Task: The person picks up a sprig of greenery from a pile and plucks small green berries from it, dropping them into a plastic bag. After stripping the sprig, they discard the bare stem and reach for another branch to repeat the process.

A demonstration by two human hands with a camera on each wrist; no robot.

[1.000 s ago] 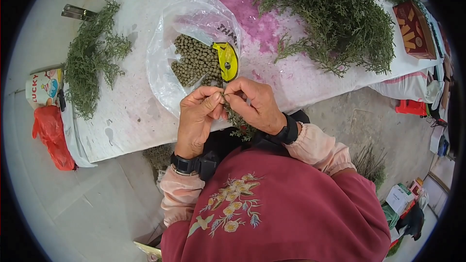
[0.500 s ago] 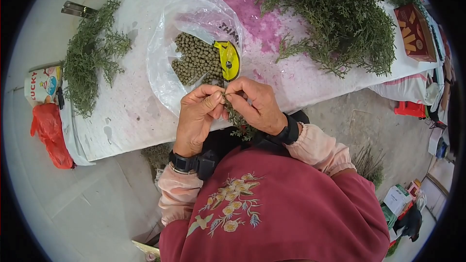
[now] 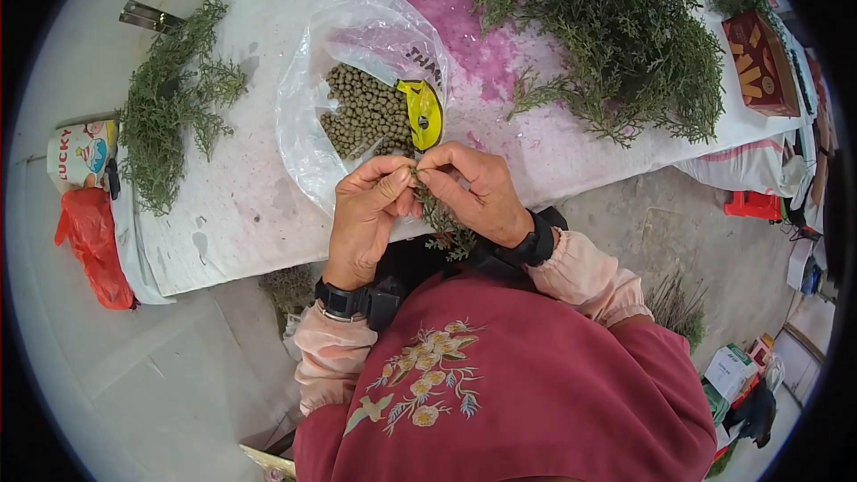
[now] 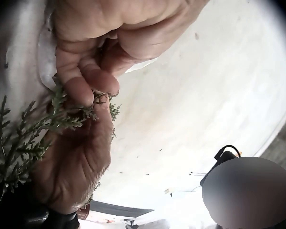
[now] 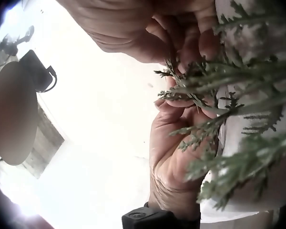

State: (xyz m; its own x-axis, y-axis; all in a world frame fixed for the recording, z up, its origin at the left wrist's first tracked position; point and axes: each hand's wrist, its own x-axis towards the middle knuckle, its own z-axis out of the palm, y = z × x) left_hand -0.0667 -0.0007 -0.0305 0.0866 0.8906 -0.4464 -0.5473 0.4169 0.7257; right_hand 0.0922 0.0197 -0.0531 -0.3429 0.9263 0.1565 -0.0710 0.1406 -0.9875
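Note:
Both hands meet over the table's near edge, just below a clear plastic bag (image 3: 303, 80). My left hand (image 3: 361, 219) pinches the tip of a green conifer sprig (image 3: 444, 225) between thumb and forefinger. Right at the same spot, my right hand (image 3: 482, 192) pinches the sprig with thumb and fingertips. Its leafy part hangs below the right hand; in the right wrist view the sprig's foliage (image 5: 248, 152) passes in front of the left hand (image 5: 176, 157). Small round grey-brown balls (image 3: 366, 112) fill part of the bag. Any small piece between the fingertips is hidden.
A large heap of conifer branches (image 3: 607, 36) lies on the right of the white table (image 3: 241, 241), beside a red box (image 3: 761, 62). More branches (image 3: 170, 107) lie at the left, near a red plastic bag (image 3: 94, 245). A yellow label (image 3: 420, 114) shows on the clear bag.
The hands keep their pinch on the sprig, with only a slight shift of the fingertips. The view has moved a little; the bag and branches stay in place.

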